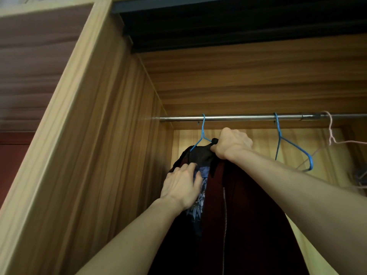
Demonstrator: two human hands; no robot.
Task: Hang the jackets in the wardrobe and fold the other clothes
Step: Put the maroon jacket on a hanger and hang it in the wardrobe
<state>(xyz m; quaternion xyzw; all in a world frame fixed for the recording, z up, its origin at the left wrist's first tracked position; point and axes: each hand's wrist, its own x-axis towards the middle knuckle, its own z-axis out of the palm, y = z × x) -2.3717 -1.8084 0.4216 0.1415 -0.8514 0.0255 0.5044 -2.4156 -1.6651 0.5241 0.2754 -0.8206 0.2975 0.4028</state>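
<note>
A dark maroon jacket (248, 211) with a metal zip and a blue patterned lining hangs on a blue wire hanger (203, 133). The hanger's hook sits over the steel rail (238, 117) inside the wooden wardrobe. My right hand (231, 144) grips the jacket's dark collar at the top, just right of the hanger's neck. My left hand (181, 185) lies lower on the jacket's left front, its fingers curled into the fabric and the lining. The hanger's right shoulder is hidden under the cloth and my right hand.
A second blue hanger (292, 147) hangs bare further right on the rail, and a pink hanger (333, 139) beyond it. The wardrobe's left side wall (119, 155) stands close beside the jacket. A dark sliding-door track (238, 22) runs overhead.
</note>
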